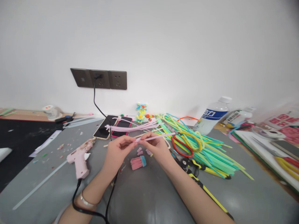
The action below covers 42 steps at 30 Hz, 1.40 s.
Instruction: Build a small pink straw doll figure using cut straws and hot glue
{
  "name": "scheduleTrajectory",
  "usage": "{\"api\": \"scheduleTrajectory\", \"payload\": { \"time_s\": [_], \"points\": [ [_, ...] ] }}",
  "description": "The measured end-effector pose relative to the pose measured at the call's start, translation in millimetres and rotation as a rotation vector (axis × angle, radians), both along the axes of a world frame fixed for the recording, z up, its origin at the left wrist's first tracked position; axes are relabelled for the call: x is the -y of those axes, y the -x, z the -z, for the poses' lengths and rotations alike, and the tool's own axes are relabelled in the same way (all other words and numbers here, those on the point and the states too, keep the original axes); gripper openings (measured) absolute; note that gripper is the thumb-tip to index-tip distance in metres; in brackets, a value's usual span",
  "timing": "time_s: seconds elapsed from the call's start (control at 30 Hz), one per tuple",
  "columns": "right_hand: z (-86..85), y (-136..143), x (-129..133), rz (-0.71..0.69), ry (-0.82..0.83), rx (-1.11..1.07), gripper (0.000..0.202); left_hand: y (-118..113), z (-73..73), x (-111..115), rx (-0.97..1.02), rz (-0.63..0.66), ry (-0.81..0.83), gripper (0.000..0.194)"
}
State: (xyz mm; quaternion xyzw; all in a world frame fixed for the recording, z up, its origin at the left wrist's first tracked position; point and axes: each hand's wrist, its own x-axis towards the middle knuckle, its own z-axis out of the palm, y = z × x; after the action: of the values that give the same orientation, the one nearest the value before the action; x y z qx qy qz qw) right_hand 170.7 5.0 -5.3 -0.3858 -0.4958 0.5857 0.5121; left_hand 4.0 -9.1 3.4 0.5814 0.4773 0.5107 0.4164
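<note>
Pinching one pink stem (156,137) between both hands, left (119,149) and right (157,148), above the desk (144,193); two phones (114,127), one glue gun (79,157), two bottles (213,115) nearby.

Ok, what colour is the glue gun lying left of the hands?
Pale pink, with a black cord; the glue gun shows best in the head view.
</note>
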Motion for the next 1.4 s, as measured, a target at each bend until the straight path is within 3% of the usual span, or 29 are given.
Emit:
{"api": "scheduleTrajectory", "payload": {
  "time_s": [0.17,0.33,0.47,0.67,0.87,1.13,1.4],
  "points": [
    [-2.2,-3,-2,0.087,-0.095,0.084,0.028,2,-0.5,-1,0.07,0.01,0.053,0.014],
    [-1.1,-6,-2,0.075,-0.113,0.117,0.025,1,-3.6,-2,0.125,0.027,0.094,0.019],
    [-2.5,-9,-1,0.095,-0.242,0.229,0.018,0,-3.8,-2,0.157,0.036,0.119,0.018],
    [-8.6,-9,2,0.155,-0.392,0.366,0.012,1,-0.6,-1,0.111,0.017,0.087,0.016],
    [-14.0,-7,5,0.198,-0.439,0.445,0.011,0,-1.5,1,0.095,0.027,0.088,0.016],
    [-10.8,-8,5,0.224,-0.527,0.532,0.012,-1,-0.2,2,0.08,0.035,0.066,0.018],
    [-10.2,-7,10,0.315,-0.666,0.779,0.014,-2,1.3,2,0.053,0.05,0.037,0.016]
  ]
}}
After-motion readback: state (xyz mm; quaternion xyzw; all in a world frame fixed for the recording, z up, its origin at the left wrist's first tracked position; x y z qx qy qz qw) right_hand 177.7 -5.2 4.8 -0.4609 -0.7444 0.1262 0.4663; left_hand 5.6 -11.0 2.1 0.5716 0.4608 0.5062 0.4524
